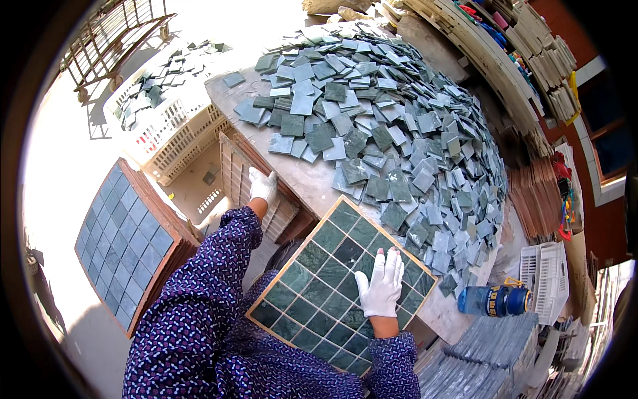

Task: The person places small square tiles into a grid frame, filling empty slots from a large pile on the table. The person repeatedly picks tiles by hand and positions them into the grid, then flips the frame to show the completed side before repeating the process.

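My right hand [381,284], in a white glove, lies flat with fingers stretched over the green stone tiles in a wooden-edged grid tray [271,284]. This tray is tilted in front of me, against the table edge, its cells filled with square tiles. My left hand [263,185], also gloved, reaches forward and left. It is closed on the edge of a brown grid tray [240,178], which stands on edge beside the table with more boards behind it. The left fingertips are partly hidden.
Loose grey-green tiles [392,133] are heaped on the table [302,178]. To the left stand a stack of tiled boards [123,243] and a white plastic crate [174,136]. At right are a blue bottle [493,301], a white basket [553,282] and stacked grey slabs [488,352].
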`<state>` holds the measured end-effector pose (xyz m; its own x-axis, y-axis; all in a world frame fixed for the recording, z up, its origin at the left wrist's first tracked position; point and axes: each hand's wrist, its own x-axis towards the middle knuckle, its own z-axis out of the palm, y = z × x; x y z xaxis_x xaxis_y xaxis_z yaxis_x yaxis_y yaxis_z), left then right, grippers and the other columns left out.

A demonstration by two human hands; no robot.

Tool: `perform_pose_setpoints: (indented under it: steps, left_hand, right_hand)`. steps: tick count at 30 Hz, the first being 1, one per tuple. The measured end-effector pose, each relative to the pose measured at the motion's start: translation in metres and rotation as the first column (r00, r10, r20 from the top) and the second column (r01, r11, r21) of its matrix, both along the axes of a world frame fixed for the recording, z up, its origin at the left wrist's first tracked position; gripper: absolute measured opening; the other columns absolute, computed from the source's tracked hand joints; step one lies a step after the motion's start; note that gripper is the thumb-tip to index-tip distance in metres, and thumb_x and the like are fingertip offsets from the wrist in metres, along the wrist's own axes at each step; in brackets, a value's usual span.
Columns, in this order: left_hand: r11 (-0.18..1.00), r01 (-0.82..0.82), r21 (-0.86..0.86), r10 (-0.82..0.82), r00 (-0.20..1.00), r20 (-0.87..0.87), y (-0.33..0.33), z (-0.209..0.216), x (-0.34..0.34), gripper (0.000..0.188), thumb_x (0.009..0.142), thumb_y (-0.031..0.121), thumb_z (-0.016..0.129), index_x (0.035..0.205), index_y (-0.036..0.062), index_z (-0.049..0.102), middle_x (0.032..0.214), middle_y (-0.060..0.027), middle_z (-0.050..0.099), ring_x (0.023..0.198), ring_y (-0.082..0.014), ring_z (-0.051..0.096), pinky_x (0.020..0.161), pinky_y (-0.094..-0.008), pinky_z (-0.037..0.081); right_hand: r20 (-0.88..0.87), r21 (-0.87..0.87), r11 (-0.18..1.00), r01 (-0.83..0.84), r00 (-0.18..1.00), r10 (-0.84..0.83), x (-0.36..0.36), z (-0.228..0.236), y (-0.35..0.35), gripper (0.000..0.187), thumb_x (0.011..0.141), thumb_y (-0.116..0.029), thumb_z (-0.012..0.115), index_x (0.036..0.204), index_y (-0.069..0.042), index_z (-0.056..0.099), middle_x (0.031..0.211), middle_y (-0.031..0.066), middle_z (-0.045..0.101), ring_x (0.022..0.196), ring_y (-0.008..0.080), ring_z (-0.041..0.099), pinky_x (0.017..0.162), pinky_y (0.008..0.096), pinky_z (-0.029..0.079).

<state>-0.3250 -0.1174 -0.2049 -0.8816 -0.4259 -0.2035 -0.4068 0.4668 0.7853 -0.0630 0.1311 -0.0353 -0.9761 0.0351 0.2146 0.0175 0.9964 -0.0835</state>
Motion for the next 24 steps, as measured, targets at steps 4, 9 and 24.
perform_pose_setpoints:
  steps: [4, 9, 24]
  left_hand:
    - [0.993, 0.117, 0.022, -0.117, 0.993, 0.014, 0.004, 0.006, 0.01, 0.076, 0.087, 0.038, 0.062, 0.141, -0.0039, 0.031, 0.139, -0.0288, 0.041, 0.129, -0.0428, 0.04, 0.107, -0.0411, 0.034]
    - [0.956, 0.133, 0.262, -0.109, 0.988, -0.105, -0.04, 0.008, 0.057, 0.066, 0.087, 0.034, 0.061, 0.137, -0.0026, 0.04, 0.133, -0.0245, 0.05, 0.123, -0.0348, 0.05, 0.103, -0.0384, 0.039]
    - [0.522, 0.726, 0.448, -0.533, 0.688, -0.492, -0.008, 0.189, 0.158, 0.055, 0.086, 0.023, 0.069, 0.132, 0.002, 0.05, 0.118, -0.0087, 0.06, 0.092, -0.0133, 0.058, 0.08, -0.0277, 0.051]
  right_hand:
    - [-0.047, 0.002, 0.988, -0.158, 0.986, 0.158, -0.046, 0.004, -0.015, 0.072, 0.079, -0.034, 0.07, 0.134, 0.003, 0.042, 0.138, 0.0224, 0.042, 0.128, 0.0445, 0.037, 0.107, 0.0561, 0.028]
    - [-0.205, -0.086, 0.988, -0.13, 0.973, 0.11, -0.097, -0.004, -0.04, 0.059, 0.074, -0.025, 0.075, 0.12, 0.001, 0.049, 0.125, 0.0183, 0.048, 0.124, 0.0395, 0.042, 0.105, 0.051, 0.034]
    - [0.244, -0.823, 0.541, 0.175, 0.968, 0.058, -0.076, 0.066, -0.074, 0.015, 0.083, -0.01, 0.067, 0.095, -0.003, 0.061, 0.079, 0.0086, 0.067, 0.066, 0.0137, 0.067, 0.06, 0.0284, 0.051]
